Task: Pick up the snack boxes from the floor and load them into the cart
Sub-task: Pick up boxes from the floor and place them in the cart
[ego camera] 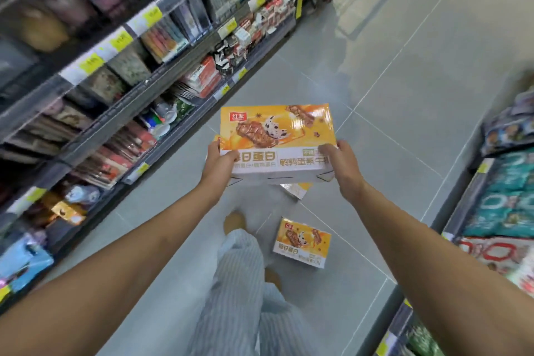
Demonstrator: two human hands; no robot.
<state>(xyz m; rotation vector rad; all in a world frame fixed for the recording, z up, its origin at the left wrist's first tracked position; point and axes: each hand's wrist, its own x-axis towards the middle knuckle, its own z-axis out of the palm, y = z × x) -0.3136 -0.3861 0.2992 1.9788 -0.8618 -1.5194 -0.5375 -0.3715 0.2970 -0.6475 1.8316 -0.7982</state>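
Box status: orange-and-white cardboard snack box (pixel 277 141) is off the floor, held at frame centre, printed face up and tilted toward the camera. Left hand (pixel 221 163) grips its 9 o'clock end, thumb on the printed face, remaining fingers hidden beneath. Right hand (pixel 341 165) wraps the 3 o'clock end, thumb on top beside the white text band. Both forearms reach out nearly straight, entering from 7 and 5 o'clock of the frame.

Second box of the same print (pixel 302 243) lies on the grey tiled floor (pixel 390 81) at 5 o'clock from the held one, well apart from it, printed face up, no hand on it.

Corner of a third box with the same orange print (pixel 294 191) peeks out below the held box's near edge at 6 o'clock. An orange sliver also shows at the held box's 9 o'clock edge, behind the left hand. Cannot tell whether that is one box or two, or whether it touches the held one.

Blue-and-white striped trousers (pixel 239 283) fill 6 o'clock of the frame. One foot (pixel 235 220) stands on the tiles near the floor box, at its 9 o'clock side.

Grey metal shelving with yellow price tags (pixel 115 95) runs along 9 to 11 o'clock, stocked. Another rack of bagged goods (pixel 491 211) sits at 3 to 4 o'clock. Frame edges are blurred, and the labels there are unreadable.
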